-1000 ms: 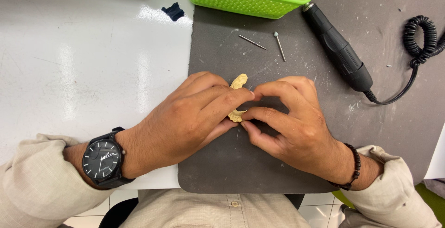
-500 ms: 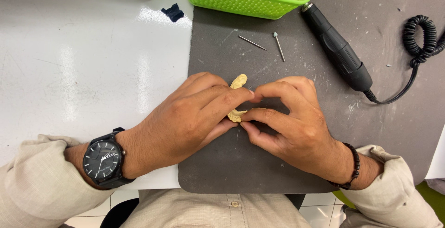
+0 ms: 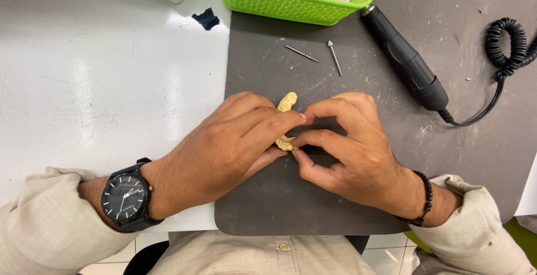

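Observation:
A small yellowish plaster dental cast [image 3: 287, 104] rests on the dark grey mat [image 3: 268, 202], mostly covered by my fingers. My left hand [image 3: 229, 146], with a black wristwatch on its wrist, lies over the cast from the left, fingers closed on it. From the right, my right hand [image 3: 352, 146], wearing a dark bead bracelet, pinches the same cast with thumb and fingertips. Only the cast's upper tip and a lower edge show between the two hands.
A black rotary handpiece [image 3: 405, 59] with a coiled cord [image 3: 506, 43] lies at the mat's upper right. Two thin burs [image 3: 334, 58] lie above my hands. A green basket [image 3: 291, 1] holding pink casts stands at the top. A white tabletop [image 3: 100, 85] spreads to the left.

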Motion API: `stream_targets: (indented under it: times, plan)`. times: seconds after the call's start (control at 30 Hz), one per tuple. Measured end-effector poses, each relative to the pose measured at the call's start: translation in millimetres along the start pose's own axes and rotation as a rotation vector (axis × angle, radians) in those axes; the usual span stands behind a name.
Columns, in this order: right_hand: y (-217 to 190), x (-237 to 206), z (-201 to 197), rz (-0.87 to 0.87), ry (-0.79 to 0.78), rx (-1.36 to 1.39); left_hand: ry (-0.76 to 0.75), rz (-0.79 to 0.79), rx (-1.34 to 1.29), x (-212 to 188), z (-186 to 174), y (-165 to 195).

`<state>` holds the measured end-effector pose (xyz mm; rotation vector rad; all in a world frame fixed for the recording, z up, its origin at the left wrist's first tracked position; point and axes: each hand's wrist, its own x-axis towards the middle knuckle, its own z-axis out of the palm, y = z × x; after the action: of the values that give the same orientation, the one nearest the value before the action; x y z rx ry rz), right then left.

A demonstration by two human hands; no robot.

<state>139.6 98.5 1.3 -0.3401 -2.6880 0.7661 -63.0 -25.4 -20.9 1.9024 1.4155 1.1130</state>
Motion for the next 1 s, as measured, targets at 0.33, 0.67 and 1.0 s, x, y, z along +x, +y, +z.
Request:
stream_targets:
  times: [0.33,0.67,1.0]
  plan:
    - [2.3,3.5,-2.5,-0.023,-0.047,-0.013,0.005,0.061,0.024,0.5,-0.4,0.3]
    - [0.3,2.2,-6.8,-0.057,-0.042,-0.065,-0.018,0.162,0.115,-0.2,0.0,-1.5]
    - [4.5,1.9,-19.4,-0.007,0.076,0.071,-0.023,0.154,0.141,2.0,1.4,6.1]
